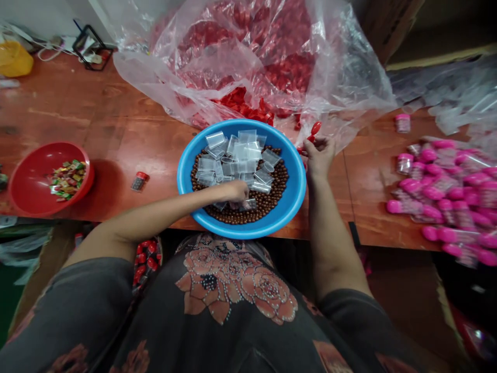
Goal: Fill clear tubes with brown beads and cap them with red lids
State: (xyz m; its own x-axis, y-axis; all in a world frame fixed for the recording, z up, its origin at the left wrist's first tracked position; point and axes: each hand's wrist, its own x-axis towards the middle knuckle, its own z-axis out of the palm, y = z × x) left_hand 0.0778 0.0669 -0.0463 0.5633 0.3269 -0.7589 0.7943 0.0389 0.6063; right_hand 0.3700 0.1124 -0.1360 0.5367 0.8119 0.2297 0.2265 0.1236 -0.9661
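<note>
At the far left of the desk [116,129] sits a red bowl [29,178] with a small heap of wrapped sweets [68,178] against its right wall, well apart from both hands. Just to its right, on bare wood, one small red-capped vial [139,182] lies on its side, its long axis running from lower left up to the cap at upper right.

Further right, in the middle, stands a blue basin [287,207] filled with small brown balls [272,199] and topped by a loose pile of clear vials [238,158]. The left hand [235,192] reaches in from the near-left rim and is curled down among the balls at the near side of the basin, with a clear vial [248,203] touching its fingertips; whether the fingers actually grip that vial cannot be told. The pile of clear vials lies just beyond this hand, so the left hand is the nearer one to them.

Beyond the basin's right rim, the right hand [319,155] is raised with its fingers pinched on a red cap [315,128], held upward and slightly to the left. It sits right at the mouth of a big clear plastic bag [349,77] full of red caps [287,67], some spilling out toward the basin.

At the far right lie many pink-capped vials [442,194], well apart from both hands.
</note>
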